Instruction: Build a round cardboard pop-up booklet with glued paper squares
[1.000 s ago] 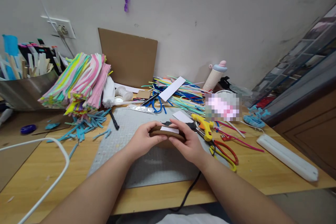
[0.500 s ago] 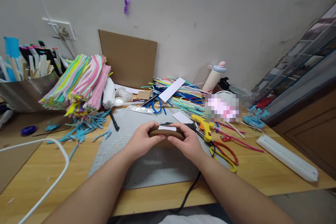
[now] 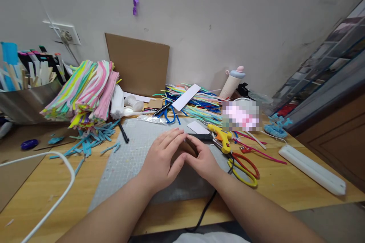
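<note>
My left hand (image 3: pixel 162 159) lies flat, fingers stretched out, over a small brown cardboard piece (image 3: pixel 189 148) on the grey cutting mat (image 3: pixel 125 163). Most of the piece is hidden under that hand. My right hand (image 3: pixel 203 160) sits at the piece's right end, thumb and forefinger closed on its edge and touching my left fingers. A black flat object (image 3: pixel 201 136) and a white paper slip (image 3: pixel 198 127) lie just beyond the hands.
Right of the hands lie a yellow glue gun (image 3: pixel 222 136), red-and-yellow scissors (image 3: pixel 245 167) and a white bar (image 3: pixel 312 169). Stacked pastel pipe cleaners (image 3: pixel 85 91), cut blue bits (image 3: pixel 94 136) and a black pen (image 3: pixel 123 132) are at left. A black cable (image 3: pixel 205 209) runs off the front edge.
The brown piece went from held up between both hands down onto the mat. My left hand opened and now lies flat on top of it.
</note>
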A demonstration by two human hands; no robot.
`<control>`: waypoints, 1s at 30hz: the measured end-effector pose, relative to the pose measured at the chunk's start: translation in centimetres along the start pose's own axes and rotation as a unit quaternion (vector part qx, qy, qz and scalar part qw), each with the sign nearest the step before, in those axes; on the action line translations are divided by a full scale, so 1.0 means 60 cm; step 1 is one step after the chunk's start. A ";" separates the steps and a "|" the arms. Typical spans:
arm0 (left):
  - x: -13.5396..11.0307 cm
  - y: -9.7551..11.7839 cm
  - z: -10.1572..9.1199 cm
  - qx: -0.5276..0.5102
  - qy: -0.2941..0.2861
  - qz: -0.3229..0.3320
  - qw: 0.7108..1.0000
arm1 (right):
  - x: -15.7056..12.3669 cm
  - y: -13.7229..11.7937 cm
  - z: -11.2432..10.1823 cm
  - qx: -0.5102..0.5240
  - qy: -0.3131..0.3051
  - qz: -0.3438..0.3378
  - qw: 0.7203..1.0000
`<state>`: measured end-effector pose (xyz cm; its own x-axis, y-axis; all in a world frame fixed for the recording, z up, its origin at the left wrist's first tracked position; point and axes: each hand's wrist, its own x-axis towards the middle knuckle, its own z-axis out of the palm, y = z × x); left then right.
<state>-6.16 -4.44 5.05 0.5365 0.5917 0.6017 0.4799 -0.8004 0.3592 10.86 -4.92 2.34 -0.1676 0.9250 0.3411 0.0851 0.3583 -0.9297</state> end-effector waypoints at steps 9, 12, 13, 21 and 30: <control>0.001 -0.020 -0.001 -0.043 0.059 -0.056 0.996 | 0.000 -0.002 0.004 0.087 0.009 0.031 0.996; 0.001 -0.019 0.000 -0.046 0.067 -0.053 0.995 | -0.001 -0.003 0.001 0.119 0.008 0.023 0.993; 0.001 -0.015 0.002 -0.041 0.059 -0.040 0.997 | -0.002 -0.004 -0.001 0.124 0.012 0.016 0.992; -0.001 -0.003 0.003 -0.008 0.044 -0.032 0.998 | -0.002 -0.007 -0.003 0.115 0.013 0.009 0.993; 0.006 -0.020 0.005 -0.086 0.110 -0.158 0.978 | 0.003 -0.001 -0.003 0.107 0.073 0.169 0.977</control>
<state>-6.34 -3.21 4.62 0.2100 0.7922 0.5730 0.4628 -0.5968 0.6554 10.99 -4.74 2.50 -0.0226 0.9997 0.0110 -0.0987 0.0088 -0.9951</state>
